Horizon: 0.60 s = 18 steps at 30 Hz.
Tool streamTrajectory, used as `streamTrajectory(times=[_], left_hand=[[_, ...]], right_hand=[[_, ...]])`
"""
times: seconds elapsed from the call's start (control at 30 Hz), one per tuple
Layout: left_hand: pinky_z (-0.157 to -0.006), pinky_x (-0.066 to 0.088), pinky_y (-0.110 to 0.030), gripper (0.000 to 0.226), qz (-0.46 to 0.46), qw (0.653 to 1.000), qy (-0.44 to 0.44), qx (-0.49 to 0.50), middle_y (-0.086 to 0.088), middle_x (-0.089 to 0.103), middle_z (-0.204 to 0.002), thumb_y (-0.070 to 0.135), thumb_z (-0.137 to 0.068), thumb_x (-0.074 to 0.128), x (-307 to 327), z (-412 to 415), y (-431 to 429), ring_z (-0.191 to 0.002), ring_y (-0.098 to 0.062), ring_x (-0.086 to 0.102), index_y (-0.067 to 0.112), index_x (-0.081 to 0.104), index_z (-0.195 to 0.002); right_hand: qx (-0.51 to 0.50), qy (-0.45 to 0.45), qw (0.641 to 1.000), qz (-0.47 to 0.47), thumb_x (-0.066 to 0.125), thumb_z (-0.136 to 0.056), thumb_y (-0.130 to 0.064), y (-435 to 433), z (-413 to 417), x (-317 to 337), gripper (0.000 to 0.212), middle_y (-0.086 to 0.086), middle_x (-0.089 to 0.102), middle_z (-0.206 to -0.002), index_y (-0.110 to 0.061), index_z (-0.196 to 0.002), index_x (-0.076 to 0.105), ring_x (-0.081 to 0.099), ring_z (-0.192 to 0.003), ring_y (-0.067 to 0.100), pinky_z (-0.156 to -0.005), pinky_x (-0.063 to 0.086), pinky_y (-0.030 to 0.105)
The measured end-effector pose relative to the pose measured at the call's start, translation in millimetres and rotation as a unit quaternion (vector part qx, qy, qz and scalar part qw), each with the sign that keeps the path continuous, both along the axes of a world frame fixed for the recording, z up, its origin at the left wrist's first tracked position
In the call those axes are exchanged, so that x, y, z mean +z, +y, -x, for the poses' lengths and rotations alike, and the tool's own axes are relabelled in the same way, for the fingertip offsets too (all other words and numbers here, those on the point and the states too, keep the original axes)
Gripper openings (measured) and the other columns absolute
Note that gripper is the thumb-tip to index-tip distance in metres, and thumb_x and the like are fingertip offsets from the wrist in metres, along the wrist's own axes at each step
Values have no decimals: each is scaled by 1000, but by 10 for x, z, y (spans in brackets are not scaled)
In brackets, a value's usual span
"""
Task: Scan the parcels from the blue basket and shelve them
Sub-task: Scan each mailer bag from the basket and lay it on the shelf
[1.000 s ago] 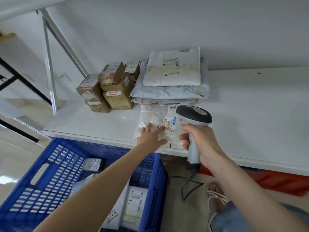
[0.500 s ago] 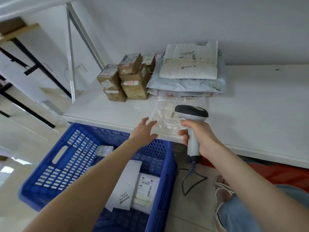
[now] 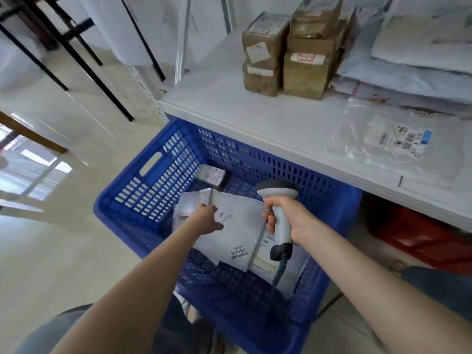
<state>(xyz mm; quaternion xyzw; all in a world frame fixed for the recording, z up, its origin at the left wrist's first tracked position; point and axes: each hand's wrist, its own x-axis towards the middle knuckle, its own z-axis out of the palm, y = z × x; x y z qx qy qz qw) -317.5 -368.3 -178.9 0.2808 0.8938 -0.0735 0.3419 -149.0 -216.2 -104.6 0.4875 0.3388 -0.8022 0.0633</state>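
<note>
The left hand (image 3: 208,217) rests on a white parcel (image 3: 237,235) inside the blue basket (image 3: 143,200) (its grip, apart or closed, I cannot tell). The right hand (image 3: 296,222) has its grip clamped round the scanner (image 3: 278,190), above the basket. A clear-bagged parcel (image 3: 383,146) lies on the shelf (image 3: 255,116).

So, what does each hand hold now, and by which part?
Right hand grips the scanner by its handle. Left hand lies on the white parcel in the basket; a grip cannot be told.
</note>
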Motion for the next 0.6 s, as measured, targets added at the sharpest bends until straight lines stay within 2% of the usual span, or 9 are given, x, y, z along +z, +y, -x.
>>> streamTrajectory(times=[0.13,0.27,0.4,0.5,0.6], left_hand=[[-108,34,-39,81,25,996,-73,47,-19,23,-153,39,-90,62,-606,39,-187,-137,-33,32,10,18,-151],[-111,29,-41,87,6,993,-90,80,-17,16,-156,41,-90,61,-1118,52,-206,-140,-34,28,15,8,-153],[-114,22,-47,83,-5,992,-88,89,-16,7,-159,46,-93,53,-1463,125,-89,-145,-33,14,21,2,-153],[-114,21,-52,64,-9,992,-121,46,-12,10,-159,48,-97,41,-1643,17,71,-145,-31,12,32,12,-152],[-113,27,-44,49,-78,992,-103,11,-7,21,-157,40,-100,38,-1674,-192,237,-141,-28,24,35,30,-148]], right_hand=[[19,-53,998,7,58,-90,-13,-176,285,-536,16,7,58,-58,-11,-74,53,45,-32,8,-42,43,17],[4,-83,996,25,61,-89,-15,-247,417,-976,18,4,58,-50,-12,-73,54,46,-34,8,-42,44,17],[-20,-102,995,14,64,-88,-17,-248,473,-1298,14,2,59,-49,-11,-78,57,47,-38,8,-44,46,20],[-21,-113,993,-10,65,-88,-17,-198,489,-1451,12,3,59,-52,-8,-82,59,48,-40,9,-46,46,21],[-24,-123,991,-39,66,-88,-16,-130,503,-1526,10,5,60,-59,-7,-87,61,49,-43,11,-46,47,22]])
